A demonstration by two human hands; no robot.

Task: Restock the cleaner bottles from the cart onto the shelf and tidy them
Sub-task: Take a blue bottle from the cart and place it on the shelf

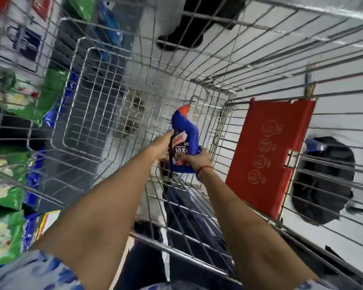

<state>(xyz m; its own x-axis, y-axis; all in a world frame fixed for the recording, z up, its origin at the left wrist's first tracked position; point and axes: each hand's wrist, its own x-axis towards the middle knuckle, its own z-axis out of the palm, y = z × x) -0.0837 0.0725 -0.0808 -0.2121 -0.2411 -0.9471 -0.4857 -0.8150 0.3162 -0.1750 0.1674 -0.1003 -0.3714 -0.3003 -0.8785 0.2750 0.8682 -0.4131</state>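
Note:
A blue cleaner bottle (184, 135) with a red cap and a dark label stands tilted inside the wire shopping cart (88, 114), near the cart's right inner corner. My right hand (194, 161) grips the bottle's lower part from the right. My left hand (161, 145) lies against the bottle's left side, fingers reaching along the label. Both forearms reach down into the cart from the near edge. No other bottles show in the cart basket.
Green and blue product packs (11, 185) fill the shelving on the left, seen through the cart's wires. A red plastic child-seat flap (268, 155) hangs on the cart's right end. A black shoe (182, 38) stands on the white floor beyond the cart, and a dark object (323, 181) lies at the right.

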